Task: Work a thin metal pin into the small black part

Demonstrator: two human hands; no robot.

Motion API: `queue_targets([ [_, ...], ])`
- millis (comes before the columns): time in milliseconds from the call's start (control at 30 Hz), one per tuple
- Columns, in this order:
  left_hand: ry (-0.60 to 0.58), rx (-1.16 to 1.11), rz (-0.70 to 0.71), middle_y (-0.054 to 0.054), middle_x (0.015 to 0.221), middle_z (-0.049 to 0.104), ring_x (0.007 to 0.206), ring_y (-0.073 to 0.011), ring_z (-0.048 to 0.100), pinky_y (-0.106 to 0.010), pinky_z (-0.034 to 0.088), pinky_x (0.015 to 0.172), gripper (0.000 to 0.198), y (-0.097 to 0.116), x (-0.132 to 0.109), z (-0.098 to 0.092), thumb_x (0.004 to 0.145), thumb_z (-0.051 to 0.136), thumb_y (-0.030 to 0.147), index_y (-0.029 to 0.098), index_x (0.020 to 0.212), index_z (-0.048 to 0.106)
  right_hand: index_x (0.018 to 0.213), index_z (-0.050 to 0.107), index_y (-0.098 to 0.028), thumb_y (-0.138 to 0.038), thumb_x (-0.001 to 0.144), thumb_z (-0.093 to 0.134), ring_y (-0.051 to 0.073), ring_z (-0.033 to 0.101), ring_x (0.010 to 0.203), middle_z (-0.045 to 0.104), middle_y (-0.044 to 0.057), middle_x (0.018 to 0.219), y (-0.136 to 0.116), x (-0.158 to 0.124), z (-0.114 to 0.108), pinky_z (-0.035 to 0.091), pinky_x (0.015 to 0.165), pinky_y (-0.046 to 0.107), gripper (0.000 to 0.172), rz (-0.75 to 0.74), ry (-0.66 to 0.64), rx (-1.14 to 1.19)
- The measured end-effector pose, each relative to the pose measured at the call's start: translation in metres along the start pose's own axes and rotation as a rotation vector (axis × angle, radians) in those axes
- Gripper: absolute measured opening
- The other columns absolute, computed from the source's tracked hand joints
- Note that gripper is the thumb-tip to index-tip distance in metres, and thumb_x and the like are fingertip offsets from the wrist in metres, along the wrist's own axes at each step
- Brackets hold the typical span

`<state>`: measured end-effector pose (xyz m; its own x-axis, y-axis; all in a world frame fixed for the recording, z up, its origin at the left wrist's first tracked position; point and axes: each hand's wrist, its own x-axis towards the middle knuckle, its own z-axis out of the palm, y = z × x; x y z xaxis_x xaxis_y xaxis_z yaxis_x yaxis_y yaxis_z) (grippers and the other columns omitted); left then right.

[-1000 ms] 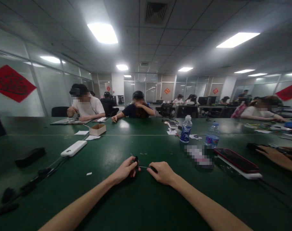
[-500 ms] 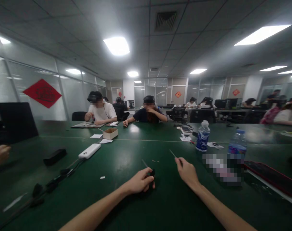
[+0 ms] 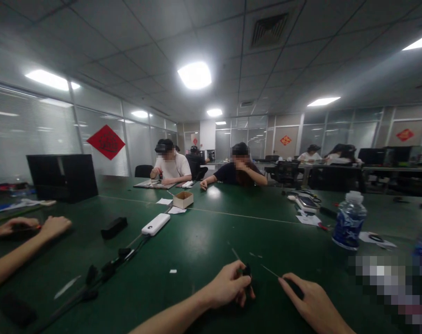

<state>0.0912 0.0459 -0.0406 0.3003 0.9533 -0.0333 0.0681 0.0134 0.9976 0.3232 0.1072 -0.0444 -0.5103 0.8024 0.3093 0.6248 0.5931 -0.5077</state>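
My left hand (image 3: 228, 288) rests on the green table (image 3: 204, 241) with its fingers pinched round a small black part (image 3: 247, 270). A thin pin (image 3: 236, 254) sticks up and away from that part. My right hand (image 3: 310, 301) lies just to the right, fingers curled, pinching the near end of a thin wire (image 3: 269, 271) that points up and left. The two hands sit close together but apart, near the table's front edge.
A white power bank (image 3: 156, 224) with a cable and black clips (image 3: 106, 269) lies to the left. A small cardboard box (image 3: 183, 199), a black block (image 3: 113, 228) and a water bottle (image 3: 349, 220) stand further off. Another person's hands (image 3: 33, 228) work at left; several people sit across.
The view has swung left. My right hand drew apart from the left, lifted with the thin wire, and has come back down beside it. My left hand keeps its hold on the black part.
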Motion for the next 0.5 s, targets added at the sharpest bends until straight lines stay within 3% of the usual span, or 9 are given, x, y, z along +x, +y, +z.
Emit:
queue_targets([
  [233, -0.052, 0.080, 0.010, -0.002, 0.076, 0.063, 0.046, -0.0083, 0.052, -0.019, 0.041, 0.043, 0.027, -0.005, -0.002, -0.003, 0.084, 0.052, 0.031, 0.017, 0.105, 0.045, 0.083, 0.066, -0.028, -0.055, 0.081, 0.044, 0.025, 0.069, 0.083, 0.072, 0.004, 0.090, 0.020, 0.002, 0.006, 0.055, 0.074, 0.034, 0.035, 0.010, 0.015, 0.026],
  [500, -0.038, 0.077, -0.017, -0.002, 0.073, 0.061, 0.045, -0.0086, 0.051, -0.018, 0.040, 0.042, 0.026, 0.006, -0.006, 0.001, 0.082, 0.053, 0.025, 0.017, 0.105, 0.047, 0.088, 0.068, -0.031, -0.052, 0.081, 0.045, 0.025, 0.068, 0.085, 0.072, 0.004, 0.093, 0.026, 0.002, 0.006, 0.056, 0.074, 0.032, 0.032, 0.013, -0.049, 0.052],
])
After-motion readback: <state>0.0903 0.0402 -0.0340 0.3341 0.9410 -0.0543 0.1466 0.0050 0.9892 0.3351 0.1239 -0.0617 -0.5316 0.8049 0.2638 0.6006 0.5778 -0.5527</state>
